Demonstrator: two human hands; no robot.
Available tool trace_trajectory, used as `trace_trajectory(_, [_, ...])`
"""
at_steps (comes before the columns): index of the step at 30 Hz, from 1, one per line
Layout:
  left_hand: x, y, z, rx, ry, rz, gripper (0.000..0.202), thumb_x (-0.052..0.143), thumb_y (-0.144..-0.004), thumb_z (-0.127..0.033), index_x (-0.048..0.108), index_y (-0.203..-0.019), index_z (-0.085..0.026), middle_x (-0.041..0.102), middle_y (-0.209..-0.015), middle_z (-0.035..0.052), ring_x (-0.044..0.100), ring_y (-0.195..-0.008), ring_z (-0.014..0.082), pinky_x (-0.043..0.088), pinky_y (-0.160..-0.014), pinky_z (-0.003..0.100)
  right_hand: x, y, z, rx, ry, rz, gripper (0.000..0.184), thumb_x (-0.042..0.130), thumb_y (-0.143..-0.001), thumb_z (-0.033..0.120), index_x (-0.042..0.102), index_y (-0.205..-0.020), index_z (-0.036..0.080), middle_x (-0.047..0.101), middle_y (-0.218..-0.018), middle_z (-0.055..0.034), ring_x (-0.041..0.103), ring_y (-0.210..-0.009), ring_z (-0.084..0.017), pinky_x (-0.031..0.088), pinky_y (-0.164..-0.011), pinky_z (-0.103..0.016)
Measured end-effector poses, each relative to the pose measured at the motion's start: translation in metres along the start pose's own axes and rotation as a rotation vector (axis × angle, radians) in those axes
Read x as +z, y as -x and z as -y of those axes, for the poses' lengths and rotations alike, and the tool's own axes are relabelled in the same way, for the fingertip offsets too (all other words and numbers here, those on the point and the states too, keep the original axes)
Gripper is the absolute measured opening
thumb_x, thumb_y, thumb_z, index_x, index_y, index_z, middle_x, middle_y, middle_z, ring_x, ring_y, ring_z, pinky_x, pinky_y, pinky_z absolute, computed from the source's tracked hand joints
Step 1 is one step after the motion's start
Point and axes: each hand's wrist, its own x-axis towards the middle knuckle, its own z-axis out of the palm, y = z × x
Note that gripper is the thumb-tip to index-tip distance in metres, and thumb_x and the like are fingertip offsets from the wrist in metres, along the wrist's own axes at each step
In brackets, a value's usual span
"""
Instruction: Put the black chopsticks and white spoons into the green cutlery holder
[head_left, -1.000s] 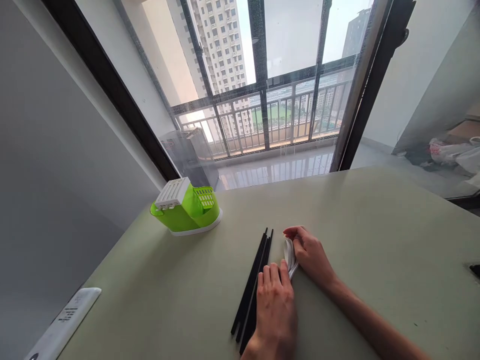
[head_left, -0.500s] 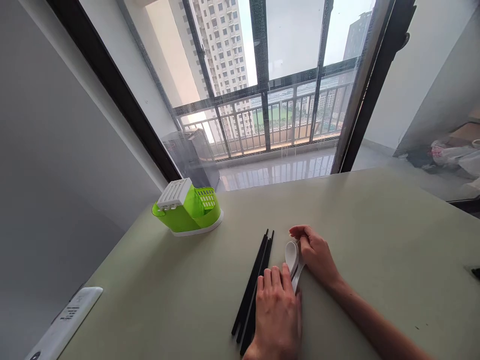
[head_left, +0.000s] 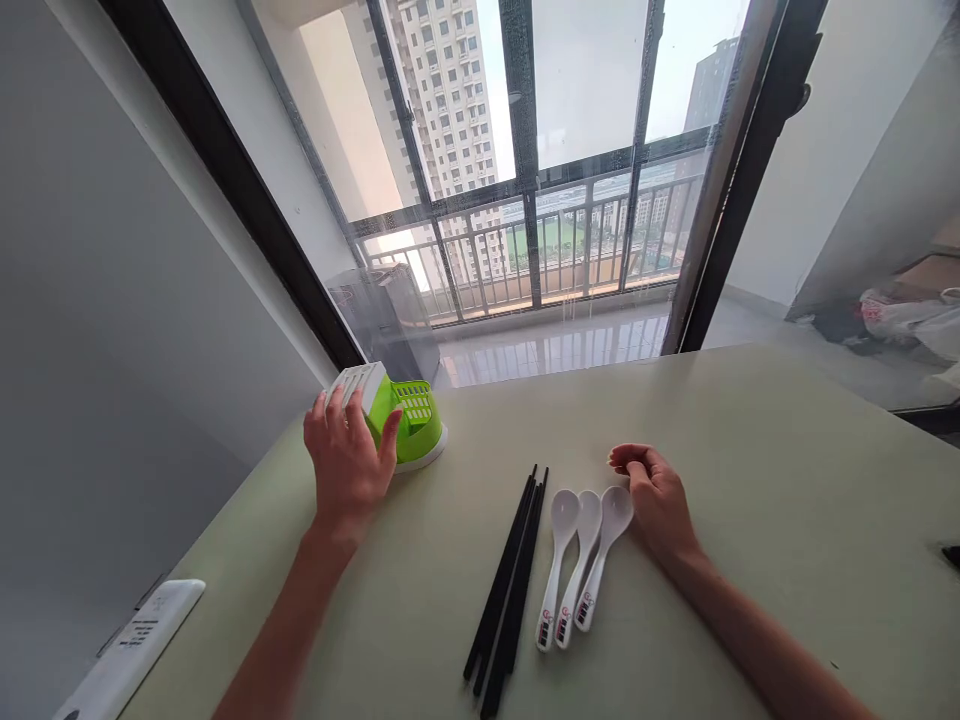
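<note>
My left hand (head_left: 346, 455) lies over the green utensil holder (head_left: 420, 440) at the back left. Its fingers are spread across the holder's white slotted top (head_left: 360, 376), and the thumb reaches along the green body. A firm grip cannot be made out. On the table, three white spoons (head_left: 587, 520) lie side by side, bowls pointing away from me, with printed marks on their handles. Just right of them rests my right hand (head_left: 654, 490), loosely curled, with nothing visible in it. Several black chopsticks (head_left: 510, 590) lie in a bundle left of the spoons.
A white power strip (head_left: 154, 630) sits at the table's left edge. Behind the pale green table (head_left: 720, 420) stands a glass door with a dark frame (head_left: 697, 290). A small dark object (head_left: 952, 553) shows at the right edge.
My left hand has left the spoons and moved forward and left to the utensil holder. The spoons, bunched together before, now lie spread out. My right hand has shifted slightly right.
</note>
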Motion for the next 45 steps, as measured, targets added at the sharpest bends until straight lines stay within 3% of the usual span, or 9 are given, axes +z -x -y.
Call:
trace_trajectory(3, [0.013, 0.0, 0.018, -0.022, -0.001, 0.03, 0.064, 0.03, -0.106, -0.052, 0.05, -0.141, -0.002, 0.051, -0.147, 0.0275, 0.035, -0.148, 0.0387, 0.023, -0.122, 0.058, 0.001, 0.003, 0.001, -0.014, 0.039, 0.012, 0.022, 0.049, -0.083, 0.031, 0.067, -0.091, 0.022, 0.073, -0.093, -0.0056, 0.066, -0.091, -0.024, 0.048, -0.085, -0.036])
trace_trajectory(7, [0.02, 0.004, 0.005, 0.035, 0.063, -0.005, 0.065, 0.029, -0.105, -0.054, 0.053, -0.14, -0.004, 0.053, -0.147, 0.0253, 0.04, -0.146, 0.0352, 0.028, -0.123, 0.053, 0.001, 0.007, 0.002, -0.028, 0.097, 0.024, 0.023, 0.048, -0.083, 0.031, 0.067, -0.091, 0.022, 0.073, -0.094, -0.0055, 0.064, -0.091, -0.024, 0.044, -0.085, -0.036])
trace_trajectory(11, [0.021, 0.0, -0.028, 0.088, 0.087, 0.033, 0.067, 0.033, -0.104, -0.057, 0.055, -0.141, -0.006, 0.055, -0.147, 0.0236, 0.042, -0.144, 0.0374, 0.032, -0.121, 0.054, 0.001, 0.008, 0.003, -0.034, 0.124, 0.037, 0.023, 0.048, -0.083, 0.031, 0.067, -0.092, 0.021, 0.072, -0.095, -0.0058, 0.064, -0.09, -0.024, 0.043, -0.084, -0.035])
trace_trajectory(22, [0.017, -0.003, -0.147, 0.252, 0.198, 0.171, 0.057, 0.031, -0.107, -0.048, 0.058, -0.14, -0.009, 0.058, -0.146, 0.0187, 0.046, -0.139, 0.0378, 0.037, -0.115, 0.059, 0.005, 0.009, 0.009, -0.071, 0.107, 0.035, 0.023, 0.047, -0.083, 0.032, 0.066, -0.091, 0.021, 0.071, -0.092, -0.0062, 0.063, -0.086, -0.023, 0.044, -0.079, -0.034])
trace_trajectory(27, [0.008, -0.006, -0.181, 0.319, 0.262, 0.223, 0.052, 0.031, -0.108, -0.043, 0.06, -0.138, -0.011, 0.061, -0.144, 0.0164, 0.049, -0.136, 0.0352, 0.045, -0.108, 0.056, 0.008, 0.013, 0.015, -0.118, 0.102, 0.065, 0.022, 0.048, -0.084, 0.033, 0.066, -0.087, 0.022, 0.071, -0.088, -0.0045, 0.059, -0.074, -0.02, 0.041, -0.069, -0.031])
trace_trajectory(31, [0.005, -0.005, -0.197, 0.363, 0.279, 0.237, 0.046, 0.034, -0.108, -0.035, 0.059, -0.138, -0.011, 0.061, -0.144, 0.0153, 0.048, -0.136, 0.0348, 0.048, -0.107, 0.055, 0.01, 0.012, 0.017, -0.139, 0.1, 0.088, 0.02, 0.048, -0.083, 0.032, 0.065, -0.082, 0.023, 0.071, -0.085, -0.0038, 0.061, -0.076, -0.021, 0.043, -0.072, -0.031])
trace_trajectory(38, [0.005, 0.004, -0.2, 0.454, 0.426, 0.218, 0.043, 0.037, -0.107, -0.035, 0.056, -0.142, -0.018, 0.057, -0.15, 0.0128, 0.043, -0.143, 0.0346, 0.044, -0.112, 0.056, 0.01, 0.008, 0.012, -0.144, 0.084, 0.115, 0.02, 0.046, -0.083, 0.031, 0.065, -0.085, 0.023, 0.072, -0.084, -0.0034, 0.062, -0.077, -0.022, 0.045, -0.076, -0.033])
trace_trajectory(42, [0.018, 0.027, -0.171, 0.479, 0.648, 0.139, 0.044, 0.031, -0.108, -0.025, 0.044, -0.15, -0.023, 0.045, -0.159, 0.0122, 0.036, -0.15, 0.0251, 0.036, -0.12, 0.048, 0.008, 0.008, 0.011, -0.146, 0.081, 0.115, 0.018, 0.047, -0.082, 0.032, 0.064, -0.082, 0.024, 0.071, -0.084, -0.0035, 0.061, -0.078, -0.022, 0.045, -0.078, -0.033])
trace_trajectory(45, [0.038, 0.054, -0.138, 0.346, 0.767, 0.047, 0.039, 0.036, -0.106, -0.023, 0.046, -0.144, -0.022, 0.046, -0.152, 0.0163, 0.043, -0.144, 0.0259, 0.039, -0.116, 0.049, 0.007, 0.008, 0.009, -0.139, 0.084, 0.125, 0.019, 0.047, -0.083, 0.031, 0.064, -0.082, 0.023, 0.071, -0.083, -0.0037, 0.062, -0.079, -0.022, 0.046, -0.078, -0.033])
